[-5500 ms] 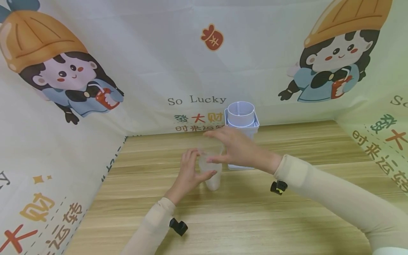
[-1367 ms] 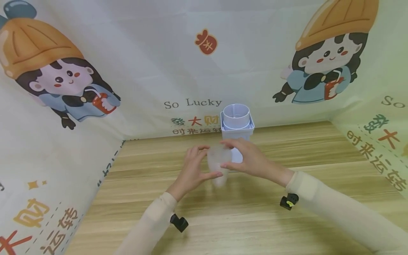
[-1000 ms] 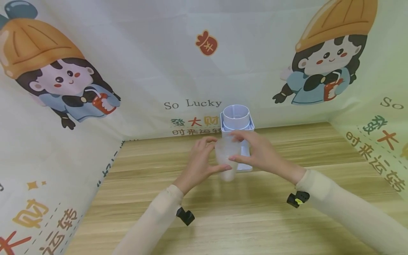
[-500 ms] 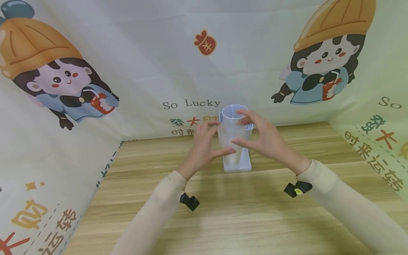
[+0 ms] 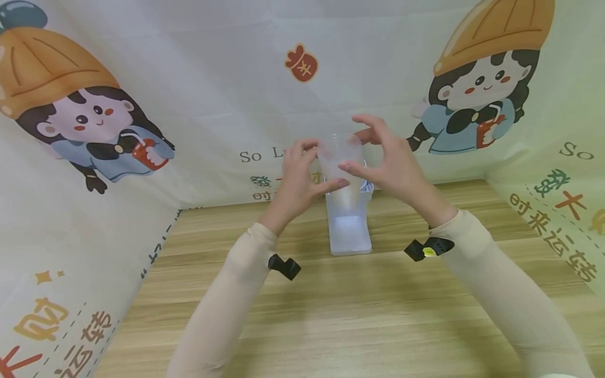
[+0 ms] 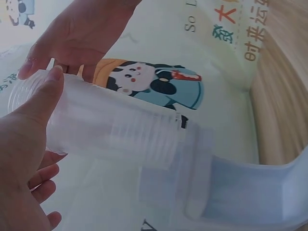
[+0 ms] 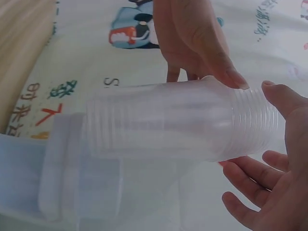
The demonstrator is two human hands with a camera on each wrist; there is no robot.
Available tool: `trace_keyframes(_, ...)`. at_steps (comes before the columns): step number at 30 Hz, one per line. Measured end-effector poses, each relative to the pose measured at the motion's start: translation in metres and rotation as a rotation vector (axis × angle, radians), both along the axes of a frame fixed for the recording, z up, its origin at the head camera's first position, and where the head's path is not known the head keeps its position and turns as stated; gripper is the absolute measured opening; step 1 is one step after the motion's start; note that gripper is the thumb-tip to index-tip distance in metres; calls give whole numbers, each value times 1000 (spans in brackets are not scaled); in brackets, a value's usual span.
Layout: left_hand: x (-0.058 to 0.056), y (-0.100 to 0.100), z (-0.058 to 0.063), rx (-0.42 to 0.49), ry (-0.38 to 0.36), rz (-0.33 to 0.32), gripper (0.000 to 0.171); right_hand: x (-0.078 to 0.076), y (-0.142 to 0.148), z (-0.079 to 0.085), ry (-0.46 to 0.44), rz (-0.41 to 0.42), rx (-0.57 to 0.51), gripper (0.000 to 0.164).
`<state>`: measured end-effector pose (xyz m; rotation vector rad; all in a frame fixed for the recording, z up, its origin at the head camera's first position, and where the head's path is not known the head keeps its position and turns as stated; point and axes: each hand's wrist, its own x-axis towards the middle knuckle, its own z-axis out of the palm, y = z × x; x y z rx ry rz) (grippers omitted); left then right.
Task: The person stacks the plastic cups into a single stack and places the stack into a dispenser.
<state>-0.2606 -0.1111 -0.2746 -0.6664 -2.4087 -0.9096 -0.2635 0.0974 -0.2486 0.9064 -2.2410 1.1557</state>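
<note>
A stack of clear plastic cups [image 5: 331, 156] is held up between both hands, over the pale blue-white cup holder [image 5: 350, 237]. My left hand [image 5: 296, 179] grips the stack from the left, thumb across its near side. From the right, my right hand [image 5: 399, 170] holds it near the rims, thumb in front and fingers behind. In the left wrist view the bottom of the cup stack [image 6: 110, 118] overlaps the holder's upper part [image 6: 195, 173]. The right wrist view shows several ribbed rims close together on the stack [image 7: 192, 120], its base beside the holder's round opening.
The holder stands at the back of the wood-grain table [image 5: 302, 315], close to a white printed cloth backdrop [image 5: 212, 105]. More of that cloth hangs on the left and right sides. A small black wrist camera sits on each sleeve.
Both hands have lifted the cup stack from low over the table, moving it up and slightly right until it is above the holder. The holder's base now shows more fully.
</note>
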Motion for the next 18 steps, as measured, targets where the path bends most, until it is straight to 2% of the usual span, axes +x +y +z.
trace_keyframes(7, -14, 2, 23, 17, -31, 24, 59, -13, -3, 18, -9, -24, -62, 74)
trace_keyframes(13, -24, 0, 33, 37, -72, 45, 58, -24, -6, 25, -46, -33, -100, 72)
trace_keyframes(18, -31, 2, 40, 57, -93, 52, 62, -33, -6, 31, -27, -46, -124, 72)
